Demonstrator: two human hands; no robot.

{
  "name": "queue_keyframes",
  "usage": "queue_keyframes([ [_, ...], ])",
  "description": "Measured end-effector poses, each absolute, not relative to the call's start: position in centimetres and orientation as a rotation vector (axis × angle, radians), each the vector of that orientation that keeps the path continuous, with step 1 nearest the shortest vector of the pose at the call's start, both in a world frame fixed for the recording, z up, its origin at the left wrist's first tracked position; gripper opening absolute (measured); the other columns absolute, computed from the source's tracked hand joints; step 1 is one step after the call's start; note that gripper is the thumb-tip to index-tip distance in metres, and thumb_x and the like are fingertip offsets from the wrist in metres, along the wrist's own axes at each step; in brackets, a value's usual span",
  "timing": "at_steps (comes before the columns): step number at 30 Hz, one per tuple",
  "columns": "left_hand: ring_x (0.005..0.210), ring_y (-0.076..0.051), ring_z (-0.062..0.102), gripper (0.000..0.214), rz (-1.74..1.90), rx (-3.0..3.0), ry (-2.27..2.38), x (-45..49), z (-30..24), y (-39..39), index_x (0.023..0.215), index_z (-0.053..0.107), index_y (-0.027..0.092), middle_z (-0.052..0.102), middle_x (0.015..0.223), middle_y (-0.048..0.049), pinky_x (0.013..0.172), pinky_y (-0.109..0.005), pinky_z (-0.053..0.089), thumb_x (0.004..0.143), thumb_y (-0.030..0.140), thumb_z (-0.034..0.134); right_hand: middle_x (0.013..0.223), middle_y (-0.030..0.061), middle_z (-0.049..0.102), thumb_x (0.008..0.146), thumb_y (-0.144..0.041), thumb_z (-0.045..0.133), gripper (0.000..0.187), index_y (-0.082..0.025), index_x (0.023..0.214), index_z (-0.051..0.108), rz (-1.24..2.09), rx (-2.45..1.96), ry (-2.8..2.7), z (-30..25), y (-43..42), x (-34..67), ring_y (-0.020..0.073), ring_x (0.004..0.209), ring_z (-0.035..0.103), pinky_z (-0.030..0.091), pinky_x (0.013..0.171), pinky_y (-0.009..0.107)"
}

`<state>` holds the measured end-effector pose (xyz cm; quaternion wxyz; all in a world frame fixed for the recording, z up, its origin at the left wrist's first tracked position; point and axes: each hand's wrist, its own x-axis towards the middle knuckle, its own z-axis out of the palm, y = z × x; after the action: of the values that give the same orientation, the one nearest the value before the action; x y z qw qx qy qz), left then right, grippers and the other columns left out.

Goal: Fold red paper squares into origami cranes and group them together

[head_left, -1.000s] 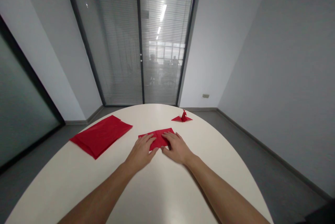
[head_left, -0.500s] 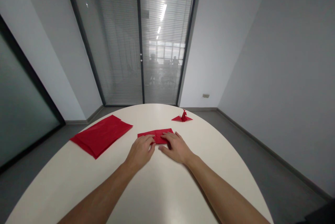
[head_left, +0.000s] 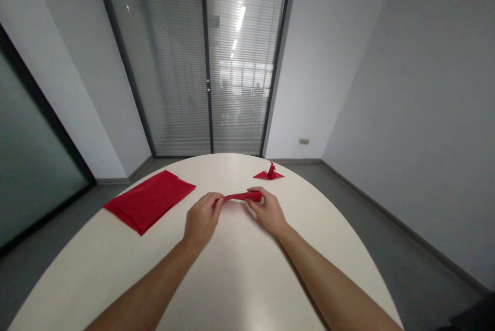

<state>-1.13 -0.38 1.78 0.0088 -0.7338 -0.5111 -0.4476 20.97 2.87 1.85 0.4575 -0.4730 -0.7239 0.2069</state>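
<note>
Both hands have shifted since the earlier frame: where they pressed the folded red paper flat, they now hold it tilted up, so that it shows as a narrow strip. Nearest, the person's bare forearms reach in over the round white table. The left hand pinches the paper's left end between thumb and fingers. The right hand grips the other end, thumb on the near side and fingers bent over the far side. Between the hands the strip spans the gap, a soft shadow beneath it. Well to the left of the left hand, larger red sheets lie overlapping by the table's edge. Beyond the right hand, a red paper crane sits with wings spread near the far edge. Past the table come the grey floor, a small plate low on the pale wall, and a dark-framed glass partition with horizontal blinds.
</note>
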Motion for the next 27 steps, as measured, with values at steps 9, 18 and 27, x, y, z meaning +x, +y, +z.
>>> queue_keyframes([
  [9,0.087,-0.020,0.069,0.019,-1.598,-2.175,-1.719,-1.1,1.7,-0.4,0.098,0.065,0.022,0.073,0.095,-0.0030,0.076,-0.030,0.053,0.097,0.036,0.052,0.089,0.0064,0.070,0.095,-0.038,0.056,0.021,-0.021,0.092,0.068,0.328,-1.037,-1.850,2.4,2.2,20.8,0.0231,0.084,0.063,0.051,0.081,0.036],
  [18,0.086,-0.021,0.068,0.014,-1.779,-2.060,-1.769,-1.0,1.8,-0.4,0.096,0.064,0.022,0.072,0.091,-0.0034,0.079,-0.032,0.053,0.093,0.031,0.054,0.096,0.0073,0.072,0.089,-0.021,0.053,0.019,-0.025,0.101,0.068,0.101,-0.844,-2.003,2.8,1.6,21.2,0.0248,0.095,0.064,0.048,0.090,0.043],
  [27,0.084,-0.019,0.069,0.016,-1.998,-2.131,-1.725,-1.0,1.4,-0.1,0.099,0.063,0.020,0.072,0.092,-0.0047,0.077,-0.029,0.055,0.093,0.029,0.052,0.137,0.0101,0.059,0.086,-0.019,0.059,0.038,-0.026,0.124,0.061,0.029,-0.751,-2.321,2.9,1.1,20.4,0.0275,0.129,0.050,0.039,0.109,0.050],
])
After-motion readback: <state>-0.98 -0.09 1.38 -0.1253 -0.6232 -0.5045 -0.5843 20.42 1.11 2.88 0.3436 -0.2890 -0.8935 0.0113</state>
